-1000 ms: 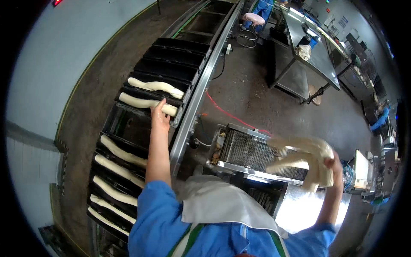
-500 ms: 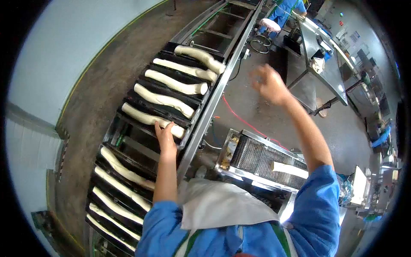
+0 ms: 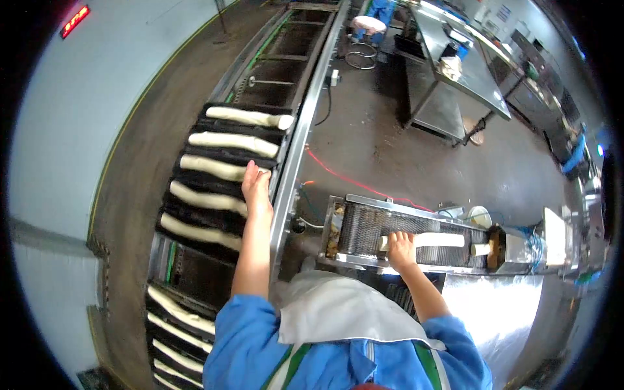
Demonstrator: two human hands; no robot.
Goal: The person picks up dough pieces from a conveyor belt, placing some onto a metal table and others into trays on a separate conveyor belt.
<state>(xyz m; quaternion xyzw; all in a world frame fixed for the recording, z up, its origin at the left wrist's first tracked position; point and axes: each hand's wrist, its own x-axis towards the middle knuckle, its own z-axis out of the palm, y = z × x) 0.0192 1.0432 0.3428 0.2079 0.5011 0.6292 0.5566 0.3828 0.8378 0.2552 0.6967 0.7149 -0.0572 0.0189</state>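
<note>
Right hand [image 3: 402, 249] curls round dough [image 3: 442, 240] on mesh belt [image 3: 367, 224], left hand [image 3: 256, 188] at trays [image 3: 208, 216], grip unclear, floor [image 3: 364, 153] between.

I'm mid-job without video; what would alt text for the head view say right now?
A worker's right hand is over one end of a long dough roll on a mesh conveyor, while the left hand is at another roll among black trays on the left. A metal table stands beyond.
</note>
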